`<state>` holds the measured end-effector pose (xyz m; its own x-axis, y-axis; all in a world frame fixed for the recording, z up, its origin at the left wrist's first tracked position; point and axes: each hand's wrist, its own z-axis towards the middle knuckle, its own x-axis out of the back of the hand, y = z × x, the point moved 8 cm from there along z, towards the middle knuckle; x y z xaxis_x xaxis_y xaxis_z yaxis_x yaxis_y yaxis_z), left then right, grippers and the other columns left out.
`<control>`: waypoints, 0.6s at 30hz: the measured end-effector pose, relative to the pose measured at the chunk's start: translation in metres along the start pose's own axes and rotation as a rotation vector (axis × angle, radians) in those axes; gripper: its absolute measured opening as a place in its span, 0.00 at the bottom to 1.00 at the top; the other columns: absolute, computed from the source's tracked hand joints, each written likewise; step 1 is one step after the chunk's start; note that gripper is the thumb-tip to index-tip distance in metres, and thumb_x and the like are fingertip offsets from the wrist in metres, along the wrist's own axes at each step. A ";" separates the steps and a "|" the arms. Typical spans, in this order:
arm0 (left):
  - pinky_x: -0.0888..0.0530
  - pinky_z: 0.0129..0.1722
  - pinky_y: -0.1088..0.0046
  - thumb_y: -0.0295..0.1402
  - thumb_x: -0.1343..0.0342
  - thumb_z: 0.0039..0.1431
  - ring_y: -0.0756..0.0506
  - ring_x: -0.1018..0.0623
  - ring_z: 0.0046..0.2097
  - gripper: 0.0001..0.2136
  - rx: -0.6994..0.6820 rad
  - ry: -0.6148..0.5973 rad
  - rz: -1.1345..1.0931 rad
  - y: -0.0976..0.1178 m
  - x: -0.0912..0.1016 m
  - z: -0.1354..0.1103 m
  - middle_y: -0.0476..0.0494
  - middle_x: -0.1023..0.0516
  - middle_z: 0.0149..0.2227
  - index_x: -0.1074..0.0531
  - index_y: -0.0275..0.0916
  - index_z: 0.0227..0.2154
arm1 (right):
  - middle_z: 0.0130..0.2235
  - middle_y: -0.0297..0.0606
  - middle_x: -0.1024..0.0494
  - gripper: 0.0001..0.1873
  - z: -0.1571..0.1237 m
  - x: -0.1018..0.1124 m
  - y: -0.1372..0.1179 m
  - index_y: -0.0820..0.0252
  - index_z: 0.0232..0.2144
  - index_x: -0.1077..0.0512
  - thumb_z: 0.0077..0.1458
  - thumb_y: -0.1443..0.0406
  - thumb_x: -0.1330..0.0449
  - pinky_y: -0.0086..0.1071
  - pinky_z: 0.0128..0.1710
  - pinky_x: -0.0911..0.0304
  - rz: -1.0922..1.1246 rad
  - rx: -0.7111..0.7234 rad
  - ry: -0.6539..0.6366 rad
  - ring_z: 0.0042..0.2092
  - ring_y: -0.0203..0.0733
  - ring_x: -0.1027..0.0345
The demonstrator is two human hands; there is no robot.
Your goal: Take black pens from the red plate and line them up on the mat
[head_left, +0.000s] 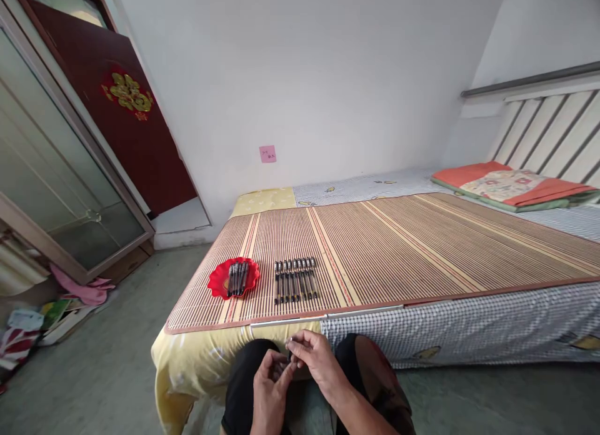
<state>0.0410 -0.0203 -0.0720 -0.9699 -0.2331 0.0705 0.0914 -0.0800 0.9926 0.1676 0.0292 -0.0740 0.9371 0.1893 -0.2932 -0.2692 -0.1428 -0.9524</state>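
Note:
Above my knees, my left hand (273, 374) and my right hand (313, 355) meet with their fingertips closed together. A slim dark pen (289, 355) is pinched between them, mostly covered by the fingers. Just beyond, on the striped bamboo mat, lies a neat row of several dark pens (295, 280), side by side and pointing away from me. To the left of that row sits a red scalloped plate (216, 279). A smaller group of dark pens (237, 279) rests inside it.
The bamboo mat (398, 254) covers a bed with a checked and yellow sheet (206, 360). Folded orange and green bedding (515, 185) lies at the far right by a white slatted headboard (553, 132). A pink note (267, 154) is on the wall.

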 end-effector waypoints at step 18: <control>0.43 0.18 0.80 0.55 0.35 0.52 0.55 0.42 0.20 0.23 0.233 -0.246 -0.296 -0.003 -0.029 -0.013 0.56 0.35 0.22 0.30 0.39 0.31 | 0.26 0.35 0.24 0.25 -0.008 0.000 -0.017 0.61 0.31 0.20 0.51 0.44 0.34 0.29 0.26 0.43 -0.067 0.104 -0.095 0.25 0.35 0.36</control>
<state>0.0721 -0.0255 -0.0785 -0.9740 0.0067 -0.2264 -0.2241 0.1187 0.9673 0.1743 0.0234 -0.0571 0.9299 0.2865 -0.2308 -0.2332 -0.0261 -0.9721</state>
